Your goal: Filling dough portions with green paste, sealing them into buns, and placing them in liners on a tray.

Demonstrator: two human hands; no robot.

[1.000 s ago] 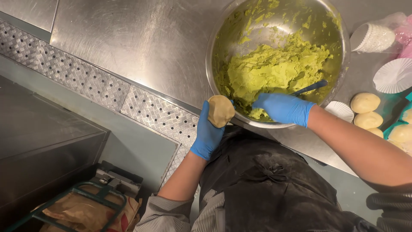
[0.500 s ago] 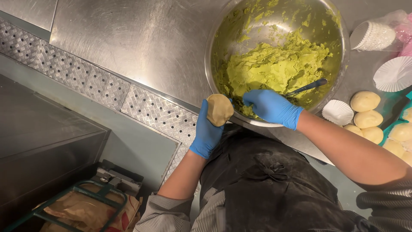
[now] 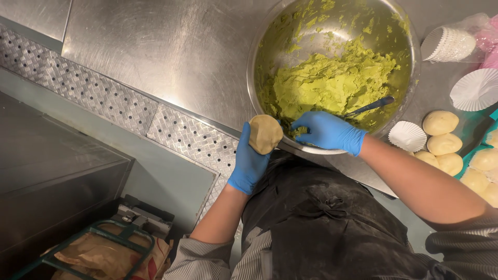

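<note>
Dough disc cupped in left hand, right hand just beside.

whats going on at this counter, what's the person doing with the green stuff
A person in blue gloves stands at a steel counter. The left hand cups a flattened round of pale dough beside a large metal bowl of green paste. The right hand holds a dark-handled tool in the paste at the near rim. Finished dough balls and white paper cups lie to the right.
</note>
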